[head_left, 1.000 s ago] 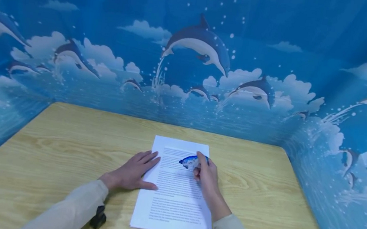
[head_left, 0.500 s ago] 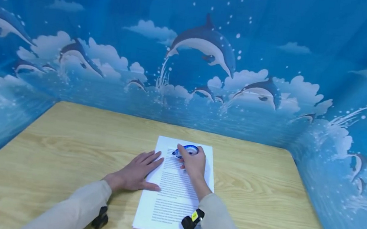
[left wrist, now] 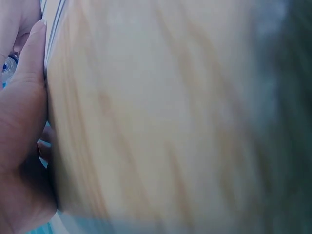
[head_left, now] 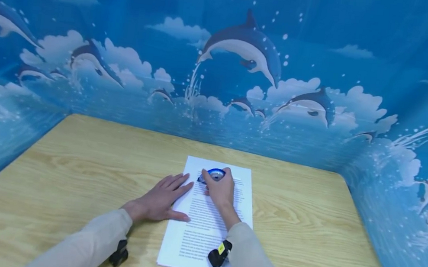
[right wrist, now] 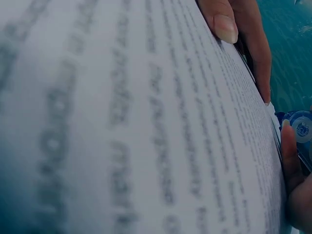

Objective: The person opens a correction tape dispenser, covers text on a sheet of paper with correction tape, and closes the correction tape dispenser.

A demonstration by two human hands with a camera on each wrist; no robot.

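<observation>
A blue correction tape dispenser (head_left: 216,175) with a round reel showing sits between the thumb and fingers of my right hand (head_left: 221,193). Its tip points left, close over the top lines of a printed sheet of paper (head_left: 209,220). My left hand (head_left: 161,198) rests on the sheet's left edge, fingers straight and thumb spread. In the right wrist view the dispenser (right wrist: 302,127) shows at the right edge beside a right-hand finger, and the left thumb (right wrist: 225,28) lies on the page. The left wrist view shows the left hand (left wrist: 24,112) at the paper's edge.
The sheet lies on a light wood-grain table (head_left: 118,154). A blue curtain (head_left: 153,114) printed with dolphins surrounds the table's back and sides. Black camera mounts (head_left: 218,254) sit at both wrists.
My right hand has moved left and toward the top of the page, bringing the correction tape dispenser down to the upper text lines. The left hand has stayed on the paper's edge.
</observation>
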